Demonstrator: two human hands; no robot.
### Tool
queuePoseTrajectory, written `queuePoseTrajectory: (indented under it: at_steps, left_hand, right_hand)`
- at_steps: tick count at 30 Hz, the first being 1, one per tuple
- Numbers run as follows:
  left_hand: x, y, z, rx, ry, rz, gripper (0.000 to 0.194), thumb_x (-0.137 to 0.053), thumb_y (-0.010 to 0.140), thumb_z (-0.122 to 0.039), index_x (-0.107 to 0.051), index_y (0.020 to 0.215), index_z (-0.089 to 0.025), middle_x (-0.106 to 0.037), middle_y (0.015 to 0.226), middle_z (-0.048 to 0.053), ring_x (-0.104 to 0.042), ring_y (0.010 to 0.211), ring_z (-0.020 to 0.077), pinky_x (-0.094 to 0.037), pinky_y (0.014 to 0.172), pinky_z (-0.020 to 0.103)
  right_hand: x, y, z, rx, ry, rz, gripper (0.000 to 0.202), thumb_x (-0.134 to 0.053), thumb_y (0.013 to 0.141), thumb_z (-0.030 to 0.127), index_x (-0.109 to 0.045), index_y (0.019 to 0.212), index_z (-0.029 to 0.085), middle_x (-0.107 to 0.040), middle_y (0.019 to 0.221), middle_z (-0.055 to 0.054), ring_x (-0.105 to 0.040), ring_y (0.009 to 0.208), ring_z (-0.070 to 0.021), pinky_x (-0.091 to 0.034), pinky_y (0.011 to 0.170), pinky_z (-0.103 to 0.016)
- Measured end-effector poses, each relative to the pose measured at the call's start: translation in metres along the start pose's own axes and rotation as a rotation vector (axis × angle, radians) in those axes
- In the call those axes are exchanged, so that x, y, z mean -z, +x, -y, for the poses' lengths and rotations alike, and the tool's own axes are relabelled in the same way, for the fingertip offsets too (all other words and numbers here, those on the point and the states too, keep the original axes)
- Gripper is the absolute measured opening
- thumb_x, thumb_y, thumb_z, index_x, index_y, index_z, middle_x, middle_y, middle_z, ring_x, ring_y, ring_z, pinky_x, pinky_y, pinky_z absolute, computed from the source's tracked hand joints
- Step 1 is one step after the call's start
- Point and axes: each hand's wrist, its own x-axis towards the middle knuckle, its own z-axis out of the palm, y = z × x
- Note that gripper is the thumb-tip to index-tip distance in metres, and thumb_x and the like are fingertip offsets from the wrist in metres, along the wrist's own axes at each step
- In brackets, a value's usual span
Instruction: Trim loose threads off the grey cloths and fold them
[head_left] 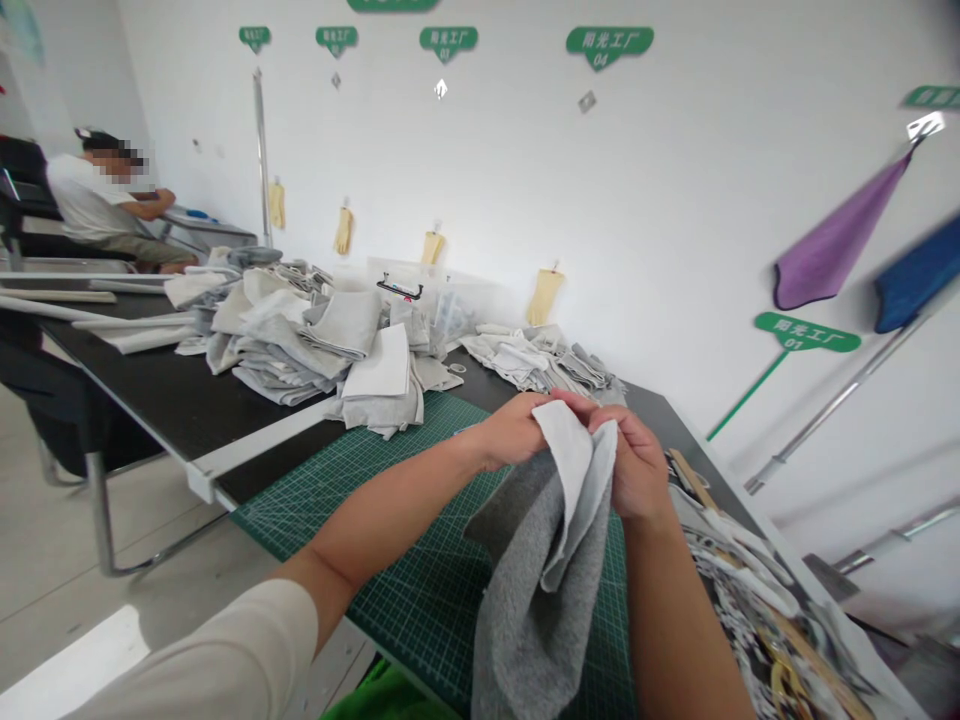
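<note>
Both my hands grip the top of a grey fabric piece [536, 590] with a paler, near-white side. My left hand [514, 432] pinches its upper left part, and my right hand [637, 462] is closed on its upper right corner. The cloth hangs folded and draped below them, above a green cutting mat [420, 560] with a fine grid. Some of my fingertips are hidden behind the fabric. Beyond my hands a low pile of pale cloth pieces [525, 358] lies on the dark table [150, 335].
A large heap of folded grey cloths [300, 335] stands at the back left, before a clear plastic box [469, 300]. At right lie scraps, wooden strips and gold-handled scissors [786, 685]. A chair [67, 410] stands left of the table. Another person [97, 205] sits farther off.
</note>
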Motion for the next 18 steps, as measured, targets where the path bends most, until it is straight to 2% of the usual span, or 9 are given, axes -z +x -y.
queuePoseTrajectory:
  at_steps: [5,8,11,14,18]
  left_hand:
    - [0.0,-0.002,-0.008,0.034,0.051,0.003,0.005,-0.061,0.066,-0.017,-0.064,0.066,-0.013,-0.059,0.061,-0.001,-0.049,0.055,0.0099,-0.039,0.057,0.023]
    - [0.0,-0.003,-0.008,0.068,0.125,0.016,0.01,-0.057,0.067,-0.017,-0.055,0.058,-0.013,-0.049,0.054,-0.003,-0.041,0.05,0.0078,-0.033,0.051,0.022]
    - [0.0,-0.003,-0.004,0.065,0.285,0.024,0.012,-0.056,0.066,-0.019,-0.052,0.056,-0.014,-0.044,0.053,-0.004,-0.037,0.051,0.0078,-0.029,0.049,0.022]
    - [0.003,-0.002,-0.004,0.035,0.497,0.038,0.015,-0.057,0.067,-0.024,-0.053,0.057,-0.013,-0.045,0.056,-0.003,-0.038,0.055,0.0093,-0.03,0.051,0.023]
    - [0.005,-0.002,-0.012,0.03,0.648,0.122,0.015,-0.057,0.067,-0.025,-0.055,0.058,-0.013,-0.046,0.057,-0.003,-0.041,0.058,0.0101,-0.032,0.055,0.022]
  right_hand:
    - [0.006,0.003,0.006,0.028,-0.124,0.144,0.016,-0.053,0.087,0.034,-0.061,0.079,0.022,-0.059,0.125,-0.005,-0.048,0.123,-0.0238,-0.034,0.103,-0.042]
    - [0.009,0.003,0.011,0.044,-0.206,0.202,0.017,-0.053,0.088,0.032,-0.063,0.08,0.022,-0.06,0.123,-0.006,-0.044,0.126,-0.0235,-0.03,0.106,-0.042]
    - [0.009,0.003,0.012,0.05,-0.238,0.224,0.017,-0.053,0.088,0.031,-0.063,0.08,0.022,-0.06,0.123,-0.006,-0.045,0.126,-0.0234,-0.03,0.106,-0.042]
    - [0.01,0.003,0.01,0.063,-0.259,0.232,0.016,-0.052,0.088,0.03,-0.065,0.082,0.022,-0.06,0.123,-0.006,-0.045,0.125,-0.0236,-0.031,0.105,-0.042]
    - [0.01,0.003,0.008,0.099,-0.254,0.265,0.013,-0.053,0.088,0.026,-0.065,0.083,0.022,-0.058,0.124,-0.006,-0.044,0.126,-0.0239,-0.031,0.106,-0.042]
